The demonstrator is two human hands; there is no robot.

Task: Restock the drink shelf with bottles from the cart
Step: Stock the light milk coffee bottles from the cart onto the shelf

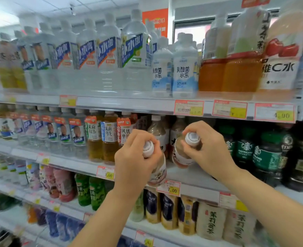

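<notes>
The left hand is curled round the neck of the left bottle, its fingers closed just under the white cap. This bottle leans with its top toward the camera. Its lower part is at the front edge of the second shelf, just above a red-and-yellow price tag. Whether its base touches the shelf cannot be told.

The right hand grips the right bottle in the same way, with thumb and fingers clamped round the neck below its own white cap. This bottle also tilts toward the camera and is further in over the bare part of the shelf. Its base is hidden, so contact cannot be told. The two held bottles are near each other but apart.

Behind them, at the back of the same gap, stand two bottles of the same kind, upright. To the left of the gap is a row of tea bottles, and to the right is a group of dark coffee bottles. On the shelf above stand large water bottles.
</notes>
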